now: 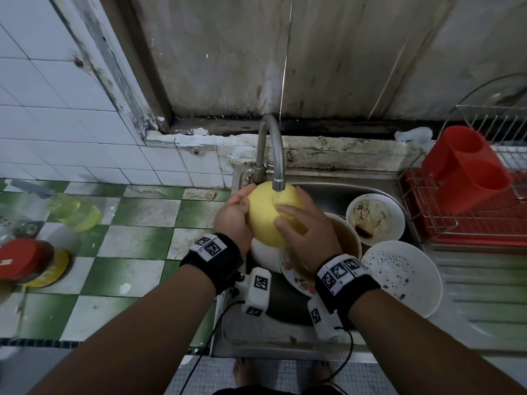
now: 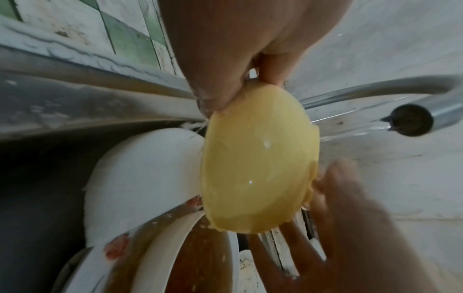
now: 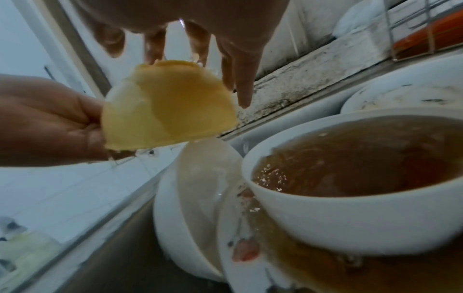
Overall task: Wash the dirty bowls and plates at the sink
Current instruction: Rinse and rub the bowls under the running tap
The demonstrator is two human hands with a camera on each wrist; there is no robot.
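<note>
At centre frame of the head view I see the sink (image 1: 328,189) packed with crockery, and that sets up most of the risk. Lower right, a large white speckled dish (image 1: 405,275) leans on the basin edge, part of it out over the counter; a knock from my right forearm could tip it. Right of centre sits a stained white bowl (image 1: 375,219). Directly under my wrists is a white bowl of brown water (image 3: 363,172), stacked on a floral plate (image 3: 240,251) with another white bowl (image 2: 140,178) leaning beside it (an unstable pile, as I judge it).

The yellow bowl (image 1: 271,215) is held upside down above that pile, under the tap (image 1: 278,166), with water running onto its base. My left hand (image 1: 232,218) grips its rim, thumb outside, fingers curled under. My right hand (image 1: 306,226) lies across the wet outer wall with fingers spread and fairly straight, rubbing rather than gripping.

Failure modes from here:
- Only one hand actually holds, and the surface is wet. A slip would drop the yellow bowl onto the stack below, so chipping is likely.
- The stream hits a convex surface, so splash towards the wrist cameras and cables is probable.
- Run-off falls into the brown bowl, which looks close to brimming.
</note>
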